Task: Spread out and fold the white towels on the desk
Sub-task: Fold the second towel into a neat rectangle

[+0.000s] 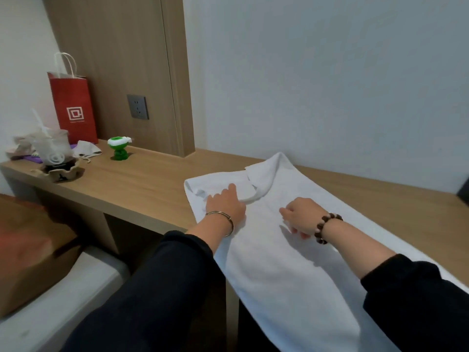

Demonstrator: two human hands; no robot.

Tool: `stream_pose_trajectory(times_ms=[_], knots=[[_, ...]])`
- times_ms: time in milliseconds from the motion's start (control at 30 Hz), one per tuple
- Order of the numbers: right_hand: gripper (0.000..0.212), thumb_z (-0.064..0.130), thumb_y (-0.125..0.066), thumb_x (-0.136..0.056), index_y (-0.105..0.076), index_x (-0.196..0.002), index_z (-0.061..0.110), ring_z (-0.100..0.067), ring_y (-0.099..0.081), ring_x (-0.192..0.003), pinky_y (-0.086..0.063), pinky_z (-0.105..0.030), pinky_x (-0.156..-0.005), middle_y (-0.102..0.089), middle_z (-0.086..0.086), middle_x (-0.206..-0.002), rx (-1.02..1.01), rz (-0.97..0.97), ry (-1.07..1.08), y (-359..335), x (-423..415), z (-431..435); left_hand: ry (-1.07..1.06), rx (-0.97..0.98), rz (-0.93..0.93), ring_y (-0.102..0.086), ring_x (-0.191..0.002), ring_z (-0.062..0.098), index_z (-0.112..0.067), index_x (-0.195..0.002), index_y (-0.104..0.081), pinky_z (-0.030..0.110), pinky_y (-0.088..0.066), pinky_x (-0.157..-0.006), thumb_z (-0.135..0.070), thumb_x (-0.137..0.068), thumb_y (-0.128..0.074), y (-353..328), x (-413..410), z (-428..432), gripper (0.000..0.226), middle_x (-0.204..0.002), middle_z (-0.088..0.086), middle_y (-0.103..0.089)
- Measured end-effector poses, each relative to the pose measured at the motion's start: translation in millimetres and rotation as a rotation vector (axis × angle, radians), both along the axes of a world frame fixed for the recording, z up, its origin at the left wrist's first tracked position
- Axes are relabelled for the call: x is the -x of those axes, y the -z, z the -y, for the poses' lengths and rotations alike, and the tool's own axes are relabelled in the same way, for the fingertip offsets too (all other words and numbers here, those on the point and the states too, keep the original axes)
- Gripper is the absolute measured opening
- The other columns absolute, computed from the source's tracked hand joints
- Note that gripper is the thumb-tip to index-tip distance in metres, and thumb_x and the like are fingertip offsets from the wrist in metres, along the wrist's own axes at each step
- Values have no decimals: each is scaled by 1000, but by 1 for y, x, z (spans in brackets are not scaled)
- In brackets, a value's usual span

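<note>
Wooden desk (142, 184) bearing the white towel (291, 275), centre to lower right, mostly spread, far corner turned over, apparently unfolded; left hand (225, 204) pressing flat beside that flap, right hand (302, 217) curled on cloth, grip indeterminate.

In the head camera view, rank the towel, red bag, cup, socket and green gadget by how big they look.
1. towel, also nearest the camera
2. red bag
3. cup
4. socket and green gadget: they look about alike, so they are not ranked
</note>
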State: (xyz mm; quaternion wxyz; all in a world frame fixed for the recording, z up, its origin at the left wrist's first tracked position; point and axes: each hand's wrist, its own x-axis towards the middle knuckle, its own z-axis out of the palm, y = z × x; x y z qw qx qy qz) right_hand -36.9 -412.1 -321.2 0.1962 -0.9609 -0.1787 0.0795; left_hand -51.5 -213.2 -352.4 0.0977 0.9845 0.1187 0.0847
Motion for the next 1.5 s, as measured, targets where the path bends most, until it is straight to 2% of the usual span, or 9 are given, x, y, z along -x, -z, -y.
stream_pose_trajectory(times_ms=[133, 267, 433, 533, 667, 833, 1133, 1300, 1500], knots=[[32, 25, -41, -94, -65, -89, 4, -17, -62, -44, -50, -24, -47, -70, -6, -60, 21, -330, -165, -14, 2, -8, 171, -153, -68, -18, -140, 28, -24, -145, -22, 50, -10, -113, -43, -94, -26, 27, -8, -11, 55, -154, 1, -20], [29, 13, -42, -91, -64, -110, 12, -23, -62, -99, -47, -30, -83, -66, -8, -113, 162, 226, -110, -20, -34, -11, 281, -173, -82, -5, -145, 23, -36, -148, -15, 50, 1, -114, -46, -94, -21, 37, -14, -17, 55, -158, -6, -9], [54, 8, -50, -87, -44, -138, 25, -24, -20, -141, -20, -36, -113, -24, -1, -155, 404, 313, -397, -14, -66, -30, 271, -175, -71, -7, -145, 22, -39, -147, -16, 51, 0, -113, -47, -93, -23, 37, -16, -17, 55, -158, -6, -11], [31, 16, -54, -85, -56, -116, 24, -21, -14, -143, -10, -41, -116, -36, 2, -147, 565, 291, -478, -4, -70, -47, 274, -133, -8, -14, -142, 20, -33, -145, -27, 47, -5, -113, -41, -93, -29, 37, -14, -16, 53, -155, -5, -21], [17, 16, -50, -85, -63, -94, 19, -23, -44, -119, -26, -36, -102, -60, 1, -100, 891, 505, -430, -17, -75, -42, 148, -109, 41, -16, -140, 24, -24, -139, -36, 42, -12, -114, -36, -91, -26, 35, -12, -16, 50, -148, -4, -33], [28, 21, -39, -93, -62, -109, 22, -22, -54, -110, -34, -39, -95, -64, 4, -115, 1202, 453, -18, -19, -76, -2, -7, -113, -53, 4, -145, 26, -22, -147, -20, 51, -2, -115, -40, -90, -16, 32, -7, -15, 59, -157, -4, -12], [23, 12, -47, -85, -65, -94, 1, -24, -60, -69, -48, -28, -62, -69, -10, -89, 582, -21, 83, -18, -72, 62, 63, -179, -3, 10, -145, 25, -27, -149, -15, 52, 6, -112, -47, -88, -19, 28, -8, -12, 64, -159, -1, -3], [19, 14, -41, -91, -58, -92, 4, -28, -53, -73, -41, -30, -63, -63, -16, -93, 118, 339, 418, -13, -107, 71, 385, -155, -61, 10, -145, 16, -37, -149, -7, 44, 5, -116, -42, -96, -21, 27, -15, -11, 55, -159, -7, 1], [35, 37, -44, -95, -56, -110, 7, -33, -55, -101, -47, -38, -75, -57, -12, -107, 247, 409, 448, -9, -127, 52, 382, -164, -145, 6, -145, 13, -43, -148, -4, 47, -1, -116, -51, -96, -20, 31, -21, -16, 54, -158, -13, 3]])
